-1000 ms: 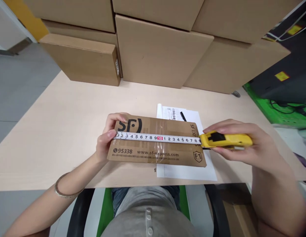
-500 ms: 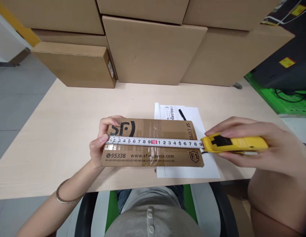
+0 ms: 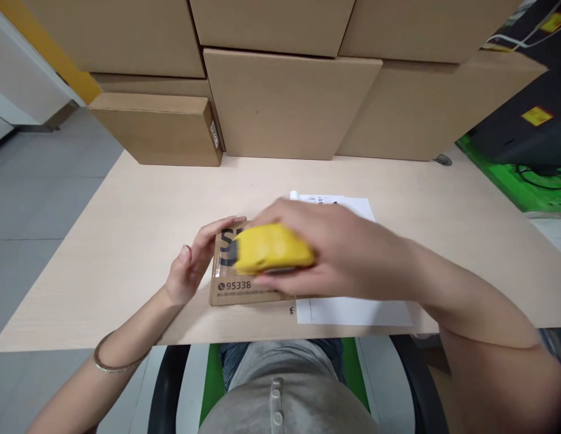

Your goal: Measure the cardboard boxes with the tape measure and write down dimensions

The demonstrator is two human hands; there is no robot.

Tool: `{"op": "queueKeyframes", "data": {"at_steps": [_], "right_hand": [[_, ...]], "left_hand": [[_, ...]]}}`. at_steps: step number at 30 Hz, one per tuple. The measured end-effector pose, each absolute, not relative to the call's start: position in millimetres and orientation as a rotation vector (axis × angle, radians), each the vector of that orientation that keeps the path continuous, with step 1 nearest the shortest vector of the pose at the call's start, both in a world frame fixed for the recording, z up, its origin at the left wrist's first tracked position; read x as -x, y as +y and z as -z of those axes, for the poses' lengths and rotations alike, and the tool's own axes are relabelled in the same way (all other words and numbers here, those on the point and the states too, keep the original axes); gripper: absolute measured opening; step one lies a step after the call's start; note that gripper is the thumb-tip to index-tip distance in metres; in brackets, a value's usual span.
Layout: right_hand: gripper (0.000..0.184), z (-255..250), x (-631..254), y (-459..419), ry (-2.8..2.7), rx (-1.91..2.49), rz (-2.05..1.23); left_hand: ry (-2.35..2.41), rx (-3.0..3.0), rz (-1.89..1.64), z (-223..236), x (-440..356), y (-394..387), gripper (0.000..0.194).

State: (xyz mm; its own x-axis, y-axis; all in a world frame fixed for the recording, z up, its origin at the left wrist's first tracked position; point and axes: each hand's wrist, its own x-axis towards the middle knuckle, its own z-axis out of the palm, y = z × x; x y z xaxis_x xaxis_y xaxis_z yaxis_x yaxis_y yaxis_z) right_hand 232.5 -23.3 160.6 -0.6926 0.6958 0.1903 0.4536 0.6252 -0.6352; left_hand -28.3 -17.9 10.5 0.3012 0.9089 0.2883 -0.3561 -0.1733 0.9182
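A brown cardboard box [image 3: 230,289] with "SF" and "95338" printed on it lies near the table's front edge. My right hand [image 3: 343,253] is closed around a yellow tape measure [image 3: 273,248], slightly blurred, above the middle of the box. Hand and tool hide much of the box's top. No drawn-out blade shows now. At the box's left end is my left hand [image 3: 190,262], its fingers stretched along the far left corner and the thumb raised apart from the cardboard.
White paper sheets [image 3: 352,310] lie partly under the box and my right arm. Large cardboard boxes [image 3: 293,108] are stacked along the table's back, with a smaller flat box [image 3: 158,135] at the left. Black equipment and a green surface [image 3: 492,175] stand at the right.
The tape's blade, earlier stretched across the box, has gone back into its case. My right hand has swung left over the box with the tape measure. My left thumb has let go of the blade's end.
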Motion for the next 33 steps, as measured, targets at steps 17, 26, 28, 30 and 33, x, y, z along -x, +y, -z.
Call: {"op": "queueKeyframes", "data": {"at_steps": [17, 26, 28, 30, 33], "right_hand": [[0.027, -121.7, -331.7, -41.5, -1.254, 1.319, -1.348], [0.027, -103.3, -288.1, 38.0, -1.455, 1.131, -1.553], [0.033, -104.3, -285.5, 37.1, -1.483, 1.143, -1.543], [0.037, -110.5, -283.3, 34.2, -1.524, 1.158, -1.438], [0.041, -122.1, -273.3, 30.4, -1.667, 1.121, -1.154]], "left_hand": [[0.363, -2.061, -0.929, -30.7, 22.7, -29.3, 0.135], [0.686, -2.327, -1.183, -25.3, -6.0, -74.2, 0.101], [0.695, -2.363, -1.154, -21.7, -0.2, -74.5, 0.107], [0.672, -2.293, -1.161, -19.6, 5.1, -64.7, 0.105], [0.643, -1.959, -1.357, -19.3, 2.4, -31.1, 0.081]]}}
